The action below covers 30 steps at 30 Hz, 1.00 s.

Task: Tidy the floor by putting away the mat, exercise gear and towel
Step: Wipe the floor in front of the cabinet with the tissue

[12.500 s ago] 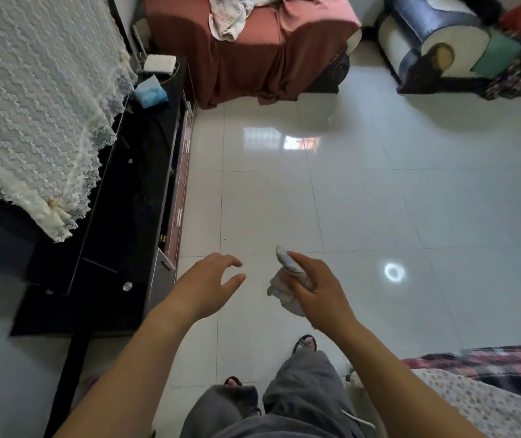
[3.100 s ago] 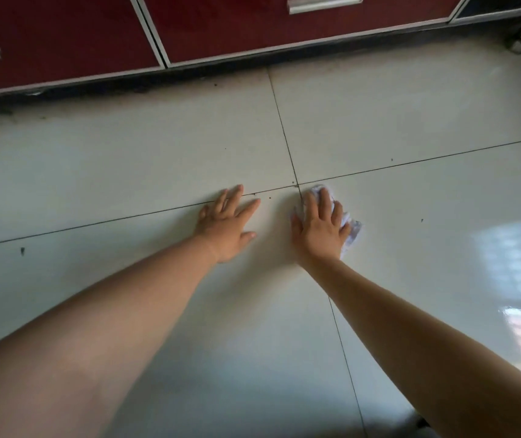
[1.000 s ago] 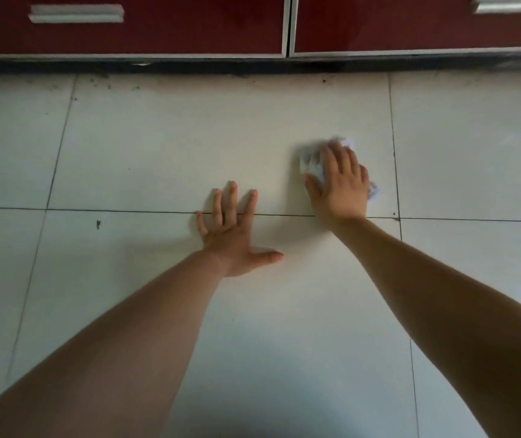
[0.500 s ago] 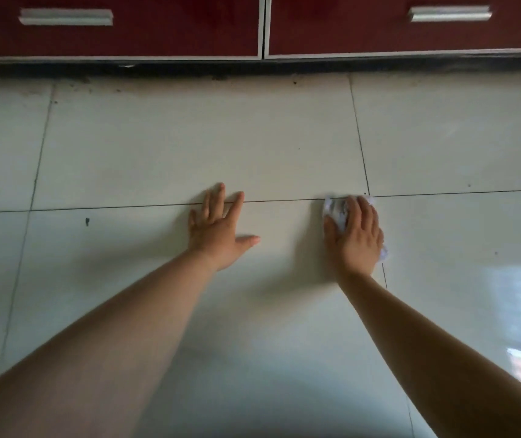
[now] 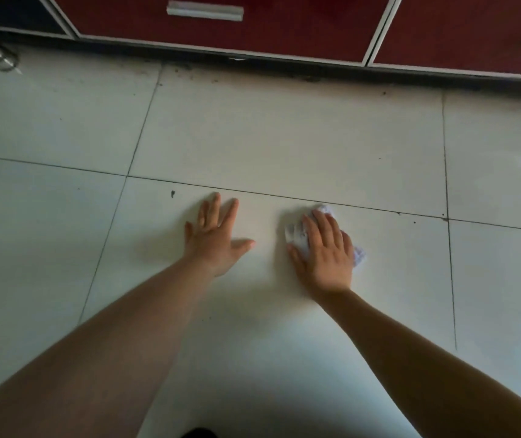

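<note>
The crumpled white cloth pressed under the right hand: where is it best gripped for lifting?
Take the cloth by the bunched folds beside the thumb of the right hand, coming down from above. It lies squashed on the floor, so those raised folds likely give a grip most to pinch.

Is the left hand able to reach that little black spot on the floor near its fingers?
Probably yes. The left hand lies flat on the floor, and the black spot sits on the same tile just past its fingers, with only bare tile between them.
</note>
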{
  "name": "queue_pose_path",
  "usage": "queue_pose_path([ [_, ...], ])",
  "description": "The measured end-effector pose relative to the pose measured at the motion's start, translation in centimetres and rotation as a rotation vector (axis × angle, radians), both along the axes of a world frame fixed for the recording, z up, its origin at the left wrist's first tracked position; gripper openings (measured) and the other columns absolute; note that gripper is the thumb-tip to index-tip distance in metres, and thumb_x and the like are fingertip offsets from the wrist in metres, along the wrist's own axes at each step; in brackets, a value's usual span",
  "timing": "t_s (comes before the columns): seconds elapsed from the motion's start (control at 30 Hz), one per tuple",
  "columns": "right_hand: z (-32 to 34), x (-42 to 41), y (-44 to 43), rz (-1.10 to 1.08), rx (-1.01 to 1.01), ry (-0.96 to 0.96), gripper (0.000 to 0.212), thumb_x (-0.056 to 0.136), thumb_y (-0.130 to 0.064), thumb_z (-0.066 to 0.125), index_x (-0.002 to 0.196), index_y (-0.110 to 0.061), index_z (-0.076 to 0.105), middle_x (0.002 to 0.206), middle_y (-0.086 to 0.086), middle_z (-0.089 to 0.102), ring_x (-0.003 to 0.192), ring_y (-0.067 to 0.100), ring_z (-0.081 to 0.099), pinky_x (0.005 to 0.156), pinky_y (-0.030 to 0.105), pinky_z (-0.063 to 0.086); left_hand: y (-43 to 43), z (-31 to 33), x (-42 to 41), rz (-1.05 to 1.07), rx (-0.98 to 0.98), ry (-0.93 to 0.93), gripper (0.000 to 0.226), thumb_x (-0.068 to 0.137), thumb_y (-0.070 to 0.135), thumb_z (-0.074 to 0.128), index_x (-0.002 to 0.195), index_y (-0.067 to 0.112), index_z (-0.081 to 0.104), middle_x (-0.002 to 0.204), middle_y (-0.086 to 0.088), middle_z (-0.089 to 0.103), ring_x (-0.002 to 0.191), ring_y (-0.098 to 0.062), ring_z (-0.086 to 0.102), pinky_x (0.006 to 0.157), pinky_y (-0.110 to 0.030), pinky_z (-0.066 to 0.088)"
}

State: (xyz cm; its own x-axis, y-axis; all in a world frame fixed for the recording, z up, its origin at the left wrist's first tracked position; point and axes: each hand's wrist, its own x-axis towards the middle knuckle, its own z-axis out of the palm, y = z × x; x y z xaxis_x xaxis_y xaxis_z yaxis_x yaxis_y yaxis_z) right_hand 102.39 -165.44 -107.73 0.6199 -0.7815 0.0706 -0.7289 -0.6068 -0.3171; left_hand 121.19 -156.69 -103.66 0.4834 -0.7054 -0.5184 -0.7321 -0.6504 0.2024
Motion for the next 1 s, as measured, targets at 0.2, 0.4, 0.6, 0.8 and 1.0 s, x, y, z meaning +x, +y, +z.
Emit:
queue_pose_path([
  [0.2, 0.7, 3.4, -6.8, -0.121, 0.1, -0.036, 0.068, 0.084, -0.055, 0.031, 0.138, -0.015, 0.042, 0.148, 0.007, 0.038, 0.139, 0.027, 0.03, 0.106, 0.038, 0.025, -0.1, 0.0, 0.2, -0.009, -0.004, -0.004, 0.085, 0.085, 0.065, 0.043, 0.147, 0.036, -0.007, 0.154, 0.003, -0.025, 0.143, -0.021, -0.016, 0.113, -0.054, 0.005],
  [0.4, 0.8, 0.9, -10.4, -0.284, 0.105, -0.055, 0.062, 0.085, -0.045, 0.041, 0.14, -0.017, 0.038, 0.148, 0.003, 0.035, 0.138, 0.024, 0.028, 0.105, 0.039, 0.026, -1.5, 0.1, -0.4, -0.163, -0.041, -0.032, 0.075, 0.088, 0.063, 0.037, 0.146, 0.04, -0.005, 0.155, 0.005, -0.021, 0.144, -0.022, -0.013, 0.114, -0.051, 0.006],
  [0.6, 0.7, -6.6, -7.4, -0.621, 0.106, -0.077, 0.067, 0.085, -0.053, 0.033, 0.141, -0.017, 0.038, 0.148, 0.005, 0.036, 0.137, 0.025, 0.03, 0.103, 0.04, 0.027, -5.8, -0.3, -5.2, -0.441, -0.06, -0.084, 0.074, 0.091, 0.058, 0.032, 0.148, 0.03, -0.006, 0.156, 0.005, -0.019, 0.143, -0.025, -0.015, 0.111, -0.058, 0.008],
  [0.8, 0.9, -14.1, -5.5, -0.728, 0.116, -0.048, 0.075, 0.081, -0.06, 0.025, 0.143, -0.02, 0.035, 0.149, 0.002, 0.035, 0.14, 0.019, 0.025, 0.106, 0.036, 0.023, -10.9, -0.3, -12.5, -0.542, -0.064, -0.081, 0.08, 0.093, 0.057, 0.028, 0.148, 0.013, -0.008, 0.156, 0.001, -0.021, 0.143, -0.027, -0.015, 0.11, -0.062, 0.009],
  [1.0, 1.3, -20.7, -8.0, -0.882, 0.118, -0.073, 0.072, 0.083, -0.058, 0.029, 0.143, -0.018, 0.034, 0.15, 0.004, 0.033, 0.14, 0.022, 0.025, 0.106, 0.035, 0.022, -13.7, -0.2, -18.8, -0.825, -0.038, -0.045, 0.075, 0.093, 0.057, 0.026, 0.148, 0.022, -0.011, 0.154, 0.002, -0.026, 0.142, -0.023, -0.022, 0.109, -0.065, 0.001],
])
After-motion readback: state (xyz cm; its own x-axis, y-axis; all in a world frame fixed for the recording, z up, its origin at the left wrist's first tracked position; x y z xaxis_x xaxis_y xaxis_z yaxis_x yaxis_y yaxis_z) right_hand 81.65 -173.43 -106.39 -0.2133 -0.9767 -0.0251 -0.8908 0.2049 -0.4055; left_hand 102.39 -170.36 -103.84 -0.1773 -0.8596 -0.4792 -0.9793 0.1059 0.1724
